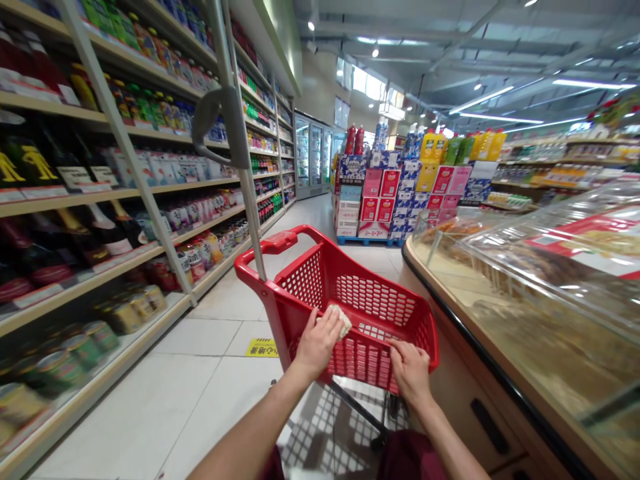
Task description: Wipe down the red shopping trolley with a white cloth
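Observation:
A red plastic shopping cart (305, 347) stands right in front of me, its basket tilted across my view and bare inside. Under my left hand (320, 340) is a pale, crumpled cloth (342, 321), pressed against the basket's near rim. Some of the cloth sticks out past the fingertips; the rest is hidden by the hand. Farther right along that same rim, my right hand (410, 367) has its fingers curled over the edge, gripping it. The cart's handle (280, 243) is at the far left end of the basket.
Shelves of bottles and cans (165, 187) line the left side. A display counter (450, 307) with clear covers borders the cart on the right. Stacked drink cartons (377, 193) stand ahead. A grey pole with a handle (240, 133) rises beside the cart. A yellow floor sticker (261, 347) lies left.

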A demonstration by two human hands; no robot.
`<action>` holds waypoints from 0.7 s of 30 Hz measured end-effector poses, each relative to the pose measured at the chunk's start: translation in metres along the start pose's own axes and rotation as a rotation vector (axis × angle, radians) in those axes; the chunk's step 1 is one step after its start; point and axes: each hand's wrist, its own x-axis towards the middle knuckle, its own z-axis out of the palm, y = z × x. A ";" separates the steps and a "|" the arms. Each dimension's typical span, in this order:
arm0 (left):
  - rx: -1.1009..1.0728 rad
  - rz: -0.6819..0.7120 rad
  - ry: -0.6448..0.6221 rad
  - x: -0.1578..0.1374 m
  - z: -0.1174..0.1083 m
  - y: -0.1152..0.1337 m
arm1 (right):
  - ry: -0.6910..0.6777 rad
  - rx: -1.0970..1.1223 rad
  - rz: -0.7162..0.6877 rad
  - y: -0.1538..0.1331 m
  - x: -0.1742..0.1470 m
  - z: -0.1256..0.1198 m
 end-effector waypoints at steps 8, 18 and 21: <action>0.012 -0.128 0.023 0.004 0.000 -0.005 | 0.029 -0.016 -0.006 0.002 -0.002 0.002; 0.008 -0.246 -0.006 0.008 -0.002 -0.007 | 0.044 -0.013 -0.007 0.000 -0.003 0.001; -0.054 -0.046 -0.035 0.012 0.007 0.022 | 0.035 -0.006 -0.004 0.000 -0.003 0.002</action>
